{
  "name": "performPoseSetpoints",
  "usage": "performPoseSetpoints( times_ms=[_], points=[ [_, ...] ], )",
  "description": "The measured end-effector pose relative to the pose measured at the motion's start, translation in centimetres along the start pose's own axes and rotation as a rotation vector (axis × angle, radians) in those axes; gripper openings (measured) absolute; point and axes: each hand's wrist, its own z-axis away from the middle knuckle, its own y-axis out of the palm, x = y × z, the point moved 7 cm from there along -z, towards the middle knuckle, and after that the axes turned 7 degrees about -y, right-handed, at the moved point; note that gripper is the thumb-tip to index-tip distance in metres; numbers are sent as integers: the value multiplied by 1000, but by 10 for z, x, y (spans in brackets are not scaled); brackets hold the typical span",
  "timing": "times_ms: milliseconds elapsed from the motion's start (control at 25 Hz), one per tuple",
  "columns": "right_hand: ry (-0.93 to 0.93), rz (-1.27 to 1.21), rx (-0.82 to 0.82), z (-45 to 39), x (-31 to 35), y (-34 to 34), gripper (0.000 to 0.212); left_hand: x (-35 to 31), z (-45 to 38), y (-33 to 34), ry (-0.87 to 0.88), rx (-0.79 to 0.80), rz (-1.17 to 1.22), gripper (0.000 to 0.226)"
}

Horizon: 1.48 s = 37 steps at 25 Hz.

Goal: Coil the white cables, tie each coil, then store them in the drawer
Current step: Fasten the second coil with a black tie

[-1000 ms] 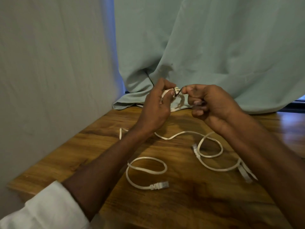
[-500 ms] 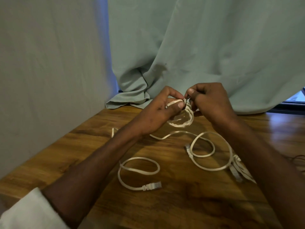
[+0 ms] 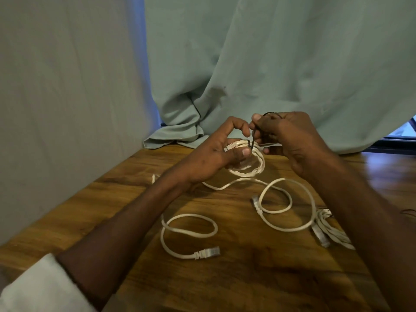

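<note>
Hands lower, right hand (image 3: 290, 140) raised, black tie (image 3: 253, 143) pulled taut

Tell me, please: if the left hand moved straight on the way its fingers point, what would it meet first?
The left hand, holding the white coiled cable, points rightward at the right hand, which pinches a thin black tie. It would probably meet those right fingers first; depth is unclear.

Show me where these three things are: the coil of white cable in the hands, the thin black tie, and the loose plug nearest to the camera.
coil (image 3: 252, 173), head view, lower arc of the loops.
black tie (image 3: 252, 143), head view, strand crossing the coil.
plug (image 3: 208, 252), head view, middle of its body.
</note>
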Motion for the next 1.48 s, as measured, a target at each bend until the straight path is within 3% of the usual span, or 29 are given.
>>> performPoseSetpoints(
  times_ms=[80, 200, 360, 440, 600, 760, 880, 960, 1040, 1120, 1200, 1320, 1480],
  points=[
    [28, -91, -4, 1, 0, 0, 22, -2, 1, 3, -2, 35, 79, 31],
    [50, -104, -47, 3, -4, -2, 27, -6, 1, 9, 33, 86, 14, 32],
    [68, 15, -81, 1, -9, 4, 21, -13, 0, 12, 104, 73, 1, 32],
    [45, 54, -117, -2, -7, 4, 27, -12, -1, 13, 133, -26, -63, 31],
    [56, 9, -174, -4, -14, 5, 25, -10, 3, 10, 232, -292, -428, 33],
    [174, -126, -154, 0, -21, 14, 20, -13, 7, 13, 274, -409, -712, 40],
    [158, -145, -142, -1, -25, 16, 19, -16, 9, 10, 278, -487, -767, 40],
    [148, 21, -99, -2, -26, 17, 45, -13, 12, -4, 235, -579, -701, 30],
    [24, 231, -146, 1, -15, 14, 68, -4, 12, -22, 159, -679, -692, 23],
    [-293, 328, -171, 8, 8, 17, 57, 6, 8, -38, 88, -748, -720, 16],
    [-483, 414, -44, 16, 17, 33, 39, 13, 6, -47, 24, -782, -701, 11],
    [-580, 534, 71, 16, 10, 47, 25, 17, 5, -55, -44, -768, -510, 12],
    [-717, 702, 86, 17, 4, 50, 25, 30, 0, -57, -194, -628, -150, 4]
  ],
)
